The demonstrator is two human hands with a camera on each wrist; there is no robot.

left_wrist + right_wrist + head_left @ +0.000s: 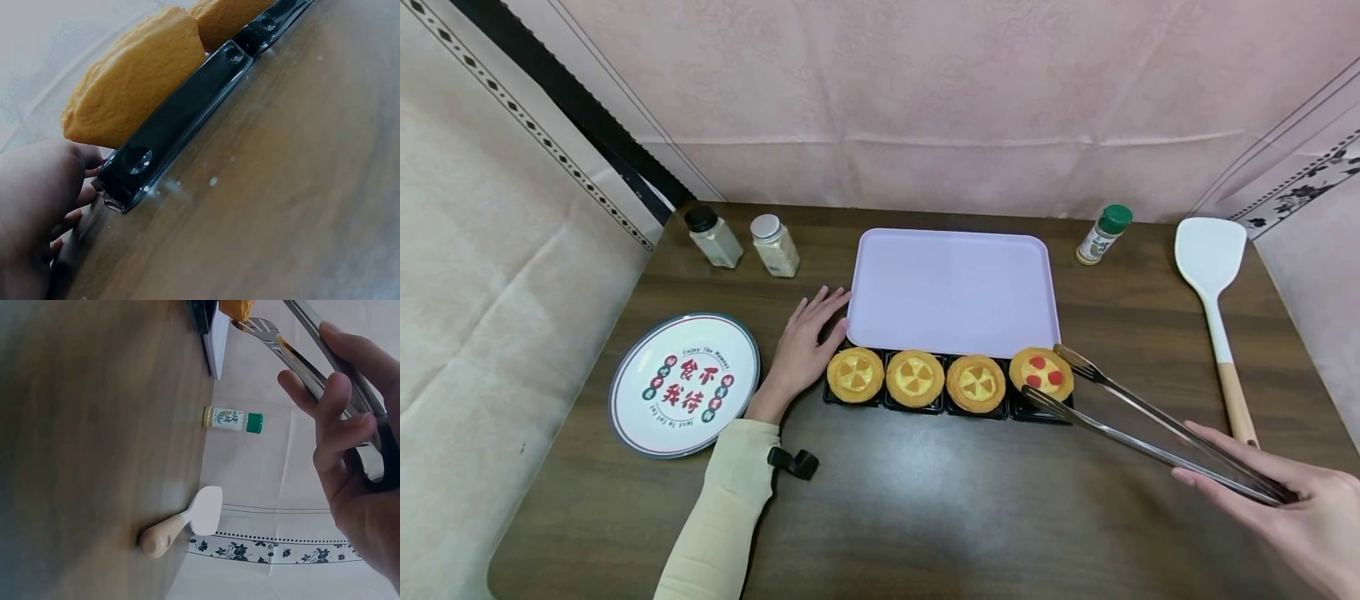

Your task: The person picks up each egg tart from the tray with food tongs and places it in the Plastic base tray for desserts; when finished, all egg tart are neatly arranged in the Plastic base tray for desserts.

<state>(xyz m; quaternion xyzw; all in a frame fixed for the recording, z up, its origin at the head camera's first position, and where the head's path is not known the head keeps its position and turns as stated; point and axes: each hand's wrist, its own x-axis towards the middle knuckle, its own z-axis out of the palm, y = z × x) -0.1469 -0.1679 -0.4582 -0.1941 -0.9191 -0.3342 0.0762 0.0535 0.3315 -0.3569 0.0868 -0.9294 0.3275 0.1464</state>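
Note:
My right hand (1285, 500) grips a pair of metal tongs (1138, 446) by its rear end. The fork-shaped tips reach either side of a tart with red spots (1041, 367) at the right end of a row. Three yellow-topped tarts (915, 379) fill the rest of that row, seated in a black plastic tray (1041, 414). At the row's left end lies my left hand (805, 346), fingers extended, beside the corner of a lilac tray (955, 292). Seen from the left wrist, the hand (44, 200) is right at the end of the black tray (181, 115).
Left of the left arm lies a round white plate (632, 392) with printed characters. Two shaker jars (718, 246) stand at the back left. A green-capped bottle (1097, 246) is at the back right, near a white spatula (1210, 258) with a wooden handle.

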